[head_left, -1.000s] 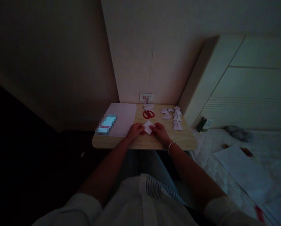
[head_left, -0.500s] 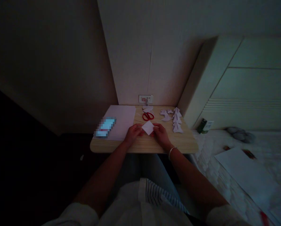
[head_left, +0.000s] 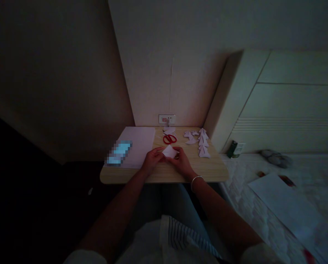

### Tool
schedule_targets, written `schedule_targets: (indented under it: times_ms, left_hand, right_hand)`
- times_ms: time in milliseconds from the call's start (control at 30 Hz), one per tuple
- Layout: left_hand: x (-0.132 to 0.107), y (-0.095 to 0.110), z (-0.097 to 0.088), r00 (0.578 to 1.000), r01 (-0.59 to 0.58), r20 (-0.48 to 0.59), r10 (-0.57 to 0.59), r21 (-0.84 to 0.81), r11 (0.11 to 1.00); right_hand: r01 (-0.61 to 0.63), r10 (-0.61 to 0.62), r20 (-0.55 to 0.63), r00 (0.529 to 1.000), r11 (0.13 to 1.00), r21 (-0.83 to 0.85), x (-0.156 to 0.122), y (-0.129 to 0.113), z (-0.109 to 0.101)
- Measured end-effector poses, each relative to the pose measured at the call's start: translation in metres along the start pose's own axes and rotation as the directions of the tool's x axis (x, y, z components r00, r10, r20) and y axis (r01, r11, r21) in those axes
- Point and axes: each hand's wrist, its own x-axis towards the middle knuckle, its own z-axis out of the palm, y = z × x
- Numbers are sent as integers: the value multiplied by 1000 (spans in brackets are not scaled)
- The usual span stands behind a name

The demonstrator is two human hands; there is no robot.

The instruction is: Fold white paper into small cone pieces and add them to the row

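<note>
A small white piece of paper (head_left: 169, 151) lies folded near the middle of a small wooden table (head_left: 207, 170). My left hand (head_left: 152, 158) pinches its left edge and my right hand (head_left: 180, 160) presses its right side, fingers closed on the paper. A bracelet sits on my right wrist. Red-handled scissors (head_left: 169, 139) lie just behind the paper. The room is very dim.
A stack of white sheets (head_left: 137, 145) with a lit phone (head_left: 119, 152) on it covers the table's left part. Several folded paper shapes (head_left: 202, 143) lie at the back right. A wall socket (head_left: 166, 119) is behind. A bed with white sheets of paper (head_left: 284, 203) lies to the right.
The paper has gone from a flat diamond to a smaller folded shape between my fingers. The view has shifted slightly; my hands stay at the same spot on the table.
</note>
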Motion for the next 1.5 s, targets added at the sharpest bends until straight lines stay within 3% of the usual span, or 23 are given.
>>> schedule_targets:
  times_ms: [167, 400, 600, 767, 900, 1033, 1233, 1500]
  left_hand:
    - [0, 0, -1, 999, 17, 30, -17, 12, 1000]
    - [1, -5, -2, 999, 38, 6, -38, 4, 999]
    - [1, -5, 0, 995, -52, -81, 62, 111, 992]
    - [0, -1, 1, 985, -88, -136, 104, 120, 989]
    - [-1, 1, 2, 981, -76, -166, 95, 122, 990]
    - [0, -1, 1, 975, -73, -202, 96, 117, 990]
    - [2, -6, -2, 969, -96, -215, 119, 114, 989]
    - [2, -9, -2, 973, -102, -201, 116, 80, 992]
  right_hand:
    - [139, -139, 0, 990, 987, -85, -4, 0, 6]
    - [113, -114, 53, 992, 993, 24, -4, -2, 3]
    - [114, -114, -4, 993, 993, 31, -5, -4, -2]
    - [51, -54, 4, 999, 974, 223, -5, -7, -7]
    - [-15, -33, 110, 993, 913, 407, -5, -11, -6]
    - [-81, -7, 186, 983, 885, 459, -6, -12, -4]
    - [-109, 51, 162, 985, 921, 375, -5, -4, -3]
    - [-45, 43, 21, 999, 997, 68, -5, -9, -4]
